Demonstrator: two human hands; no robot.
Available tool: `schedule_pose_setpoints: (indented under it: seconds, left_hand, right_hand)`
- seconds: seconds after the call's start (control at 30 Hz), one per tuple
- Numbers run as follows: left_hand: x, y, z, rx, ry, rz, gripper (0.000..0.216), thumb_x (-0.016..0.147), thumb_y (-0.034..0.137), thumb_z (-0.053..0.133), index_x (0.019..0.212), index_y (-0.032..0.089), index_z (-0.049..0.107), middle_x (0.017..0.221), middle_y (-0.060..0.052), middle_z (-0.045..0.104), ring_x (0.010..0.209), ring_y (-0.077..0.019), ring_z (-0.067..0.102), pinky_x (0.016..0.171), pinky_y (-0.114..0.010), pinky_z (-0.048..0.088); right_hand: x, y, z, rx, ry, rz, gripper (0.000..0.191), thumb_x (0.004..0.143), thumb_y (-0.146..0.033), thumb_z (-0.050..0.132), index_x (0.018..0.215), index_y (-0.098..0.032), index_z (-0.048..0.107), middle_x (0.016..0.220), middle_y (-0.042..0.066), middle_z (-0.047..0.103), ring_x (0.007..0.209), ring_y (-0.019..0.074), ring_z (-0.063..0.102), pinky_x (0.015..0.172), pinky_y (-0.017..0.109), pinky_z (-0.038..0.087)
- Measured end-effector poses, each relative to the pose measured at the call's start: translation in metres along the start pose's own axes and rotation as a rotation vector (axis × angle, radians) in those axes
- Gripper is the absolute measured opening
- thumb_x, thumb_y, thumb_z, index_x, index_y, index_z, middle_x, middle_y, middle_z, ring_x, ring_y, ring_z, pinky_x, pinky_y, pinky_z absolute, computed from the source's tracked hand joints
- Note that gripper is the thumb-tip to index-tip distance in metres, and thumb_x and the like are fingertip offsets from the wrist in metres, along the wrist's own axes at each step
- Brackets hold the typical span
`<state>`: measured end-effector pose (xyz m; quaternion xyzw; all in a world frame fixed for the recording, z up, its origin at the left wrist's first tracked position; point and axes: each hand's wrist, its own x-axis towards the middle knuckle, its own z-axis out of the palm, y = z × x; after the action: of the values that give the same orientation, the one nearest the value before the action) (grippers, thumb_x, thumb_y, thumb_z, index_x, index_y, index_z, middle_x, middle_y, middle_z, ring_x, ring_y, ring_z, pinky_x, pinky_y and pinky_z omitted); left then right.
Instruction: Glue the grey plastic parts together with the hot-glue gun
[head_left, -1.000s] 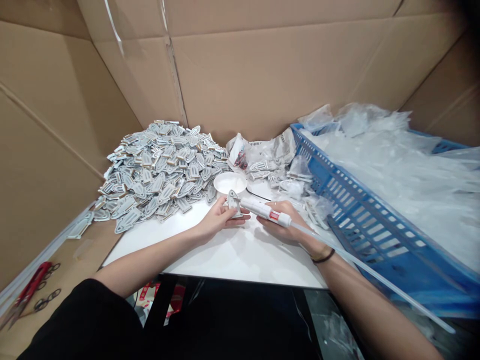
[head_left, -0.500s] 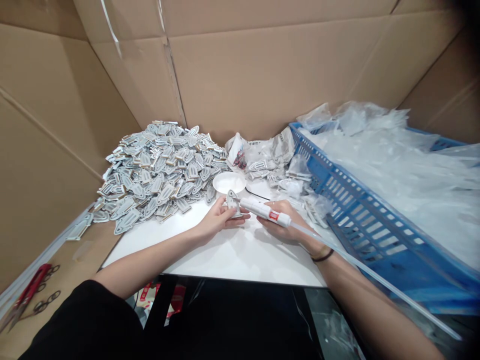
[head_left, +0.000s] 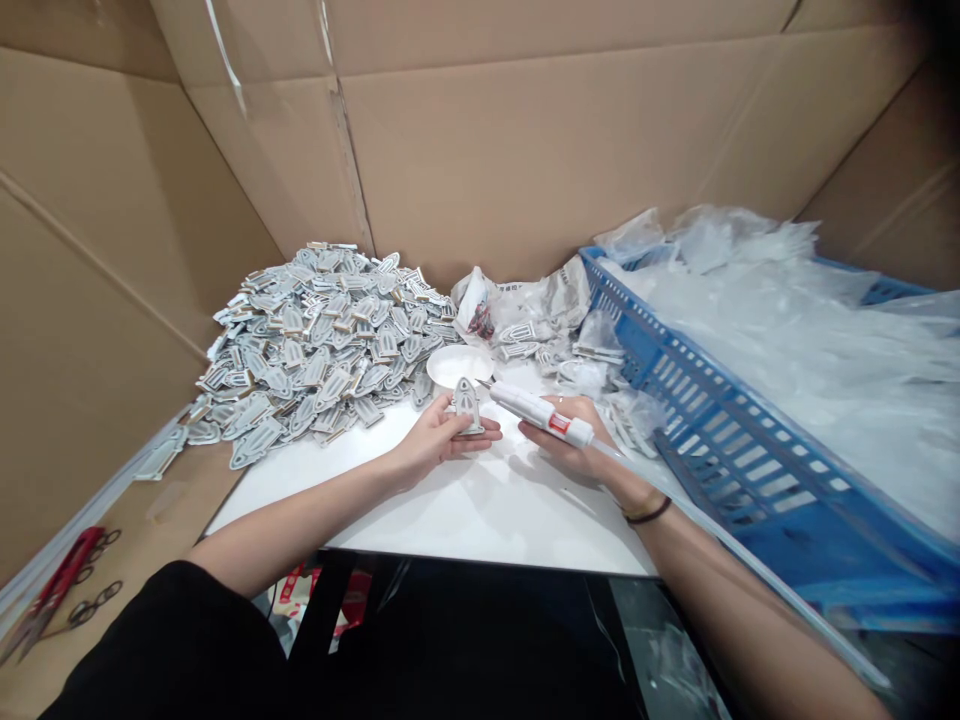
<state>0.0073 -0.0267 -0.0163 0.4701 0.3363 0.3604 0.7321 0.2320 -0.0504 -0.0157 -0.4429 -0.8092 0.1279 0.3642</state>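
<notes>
My left hand [head_left: 439,440] is closed round a small grey arch-shaped piece [head_left: 466,405], thumb on its near end, pointed end away from me. In my right hand [head_left: 574,445] is a white glue gun [head_left: 536,408] with a red label. A long clear glue stick [head_left: 720,535] runs out of its back along my forearm. The gun's nozzle points left, a small gap from the grey piece. Just beyond my left hand lies a white oval dish [head_left: 459,365].
A large heap of similar grey pieces [head_left: 322,340] stands at the left of the white table [head_left: 450,520]. To the right is a blue crate [head_left: 750,430] full of clear plastic bags [head_left: 810,330]. Bagged pieces [head_left: 585,375] lie beside it. Red-handled scissors [head_left: 64,580] rest at far left.
The glue gun has drawn back slightly to the right, its nozzle now apart from the grey piece. The grey piece stays in my left hand, its face turned more towards me.
</notes>
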Motion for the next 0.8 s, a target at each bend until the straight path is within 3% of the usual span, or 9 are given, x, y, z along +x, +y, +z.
schedule_pose_setpoints:
  seconds: [0.13, 0.2, 0.3, 0.43, 0.5, 0.7, 0.8]
  left_hand:
    - [0.0, 0.0, -0.001, 0.099, 0.014, 0.01, 0.025, 0.085, 0.031, 0.061, 0.101, 0.02, 0.044, 0.075, -0.004, 0.07, 0.06, -0.0158, 0.069, 0.057, -0.024, 0.054]
    - [0.001, 0.0, -0.002, 0.14, 0.022, 0.02, 0.025, 0.084, 0.037, 0.061, 0.095, 0.021, 0.045, 0.066, 0.0, 0.066, 0.044, -0.0109, 0.058, 0.042, -0.019, 0.044]
    - [0.001, 0.0, -0.004, 0.164, 0.037, 0.021, 0.027, 0.082, 0.042, 0.062, 0.086, 0.022, 0.045, 0.059, 0.003, 0.06, 0.034, -0.0071, 0.045, 0.032, -0.016, 0.029]
    - [0.002, -0.001, -0.006, 0.166, 0.091, 0.007, 0.028, 0.08, 0.041, 0.064, 0.08, 0.022, 0.044, 0.049, 0.007, 0.05, 0.028, -0.0028, 0.024, 0.031, -0.016, 0.011]
    - [0.002, 0.0, -0.006, 0.189, 0.132, 0.011, 0.028, 0.079, 0.041, 0.066, 0.08, 0.021, 0.047, 0.047, 0.007, 0.047, 0.029, -0.0015, 0.02, 0.033, -0.017, 0.009]
    - [0.004, 0.0, -0.01, 0.207, 0.198, 0.071, 0.029, 0.074, 0.034, 0.074, 0.073, 0.016, 0.052, 0.049, 0.008, 0.034, 0.037, -0.0013, 0.023, 0.038, -0.019, 0.012]
    - [0.007, -0.002, -0.011, 0.211, 0.227, 0.124, 0.021, 0.077, 0.029, 0.07, 0.076, 0.014, 0.054, 0.054, 0.005, 0.042, 0.041, -0.0037, 0.035, 0.04, -0.019, 0.025]
  right_hand:
    - [0.001, -0.001, -0.002, -0.01, 0.032, 0.065, 0.035, 0.089, -0.034, 0.053, 0.061, -0.022, 0.038, 0.058, -0.001, 0.044, 0.051, 0.0136, 0.043, 0.052, 0.031, 0.031]
    - [0.001, -0.001, -0.003, -0.037, 0.046, 0.099, 0.037, 0.089, -0.036, 0.053, 0.059, -0.022, 0.035, 0.057, -0.001, 0.043, 0.05, 0.0132, 0.041, 0.052, 0.031, 0.031]
    - [0.001, 0.0, -0.002, -0.059, 0.057, 0.097, 0.039, 0.089, -0.038, 0.053, 0.059, -0.022, 0.034, 0.056, -0.001, 0.043, 0.05, 0.0128, 0.04, 0.053, 0.031, 0.031]
    - [0.0, -0.002, -0.003, -0.027, 0.083, 0.087, 0.039, 0.089, -0.038, 0.053, 0.059, -0.022, 0.034, 0.056, -0.001, 0.043, 0.051, 0.0123, 0.039, 0.052, 0.03, 0.03]
    - [0.0, -0.003, -0.004, -0.006, 0.093, 0.108, 0.039, 0.088, -0.038, 0.054, 0.058, -0.022, 0.034, 0.056, -0.002, 0.043, 0.05, 0.012, 0.039, 0.051, 0.03, 0.029]
    - [0.0, -0.005, -0.004, -0.003, 0.103, 0.151, 0.036, 0.088, -0.038, 0.055, 0.059, -0.022, 0.041, 0.057, -0.001, 0.045, 0.052, 0.0129, 0.043, 0.052, 0.03, 0.031]
    - [0.0, -0.004, -0.004, -0.008, 0.1, 0.137, 0.037, 0.088, -0.039, 0.055, 0.058, -0.022, 0.041, 0.056, -0.001, 0.045, 0.051, 0.0132, 0.043, 0.052, 0.03, 0.032]
